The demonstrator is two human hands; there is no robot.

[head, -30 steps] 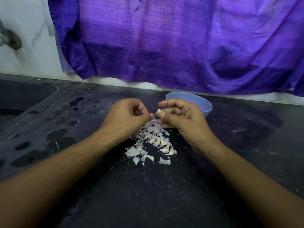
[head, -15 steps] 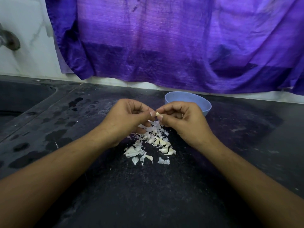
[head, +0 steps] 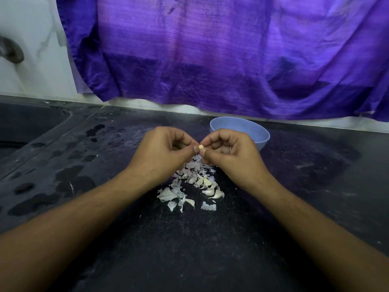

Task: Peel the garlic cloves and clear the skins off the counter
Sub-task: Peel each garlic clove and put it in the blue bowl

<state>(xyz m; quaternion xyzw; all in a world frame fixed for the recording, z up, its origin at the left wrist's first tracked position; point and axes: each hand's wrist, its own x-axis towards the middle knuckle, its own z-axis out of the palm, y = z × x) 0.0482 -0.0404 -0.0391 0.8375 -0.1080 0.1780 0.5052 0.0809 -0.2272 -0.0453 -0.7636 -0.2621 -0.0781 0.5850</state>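
Observation:
A small pale garlic clove [head: 201,147] is pinched between the fingertips of my left hand [head: 162,152] and my right hand [head: 229,153], held above the black counter [head: 189,249]. Both hands have curled fingers meeting at the clove. Beneath them lies a pile of white garlic skins [head: 185,186], with a few whole cloves [head: 212,191] at its right side. A light blue bowl [head: 260,132] stands just behind my right hand; its inside is partly hidden.
A purple cloth [head: 210,55] hangs over the white wall behind the counter. A sink basin [head: 25,127] and a metal tap [head: 10,51] are at the far left. Dark wet patches [head: 69,175] spot the counter's left part.
Both hands have shifted slightly; the clove's pale tip now shows more clearly between the fingertips. The pile of skins looks the same.

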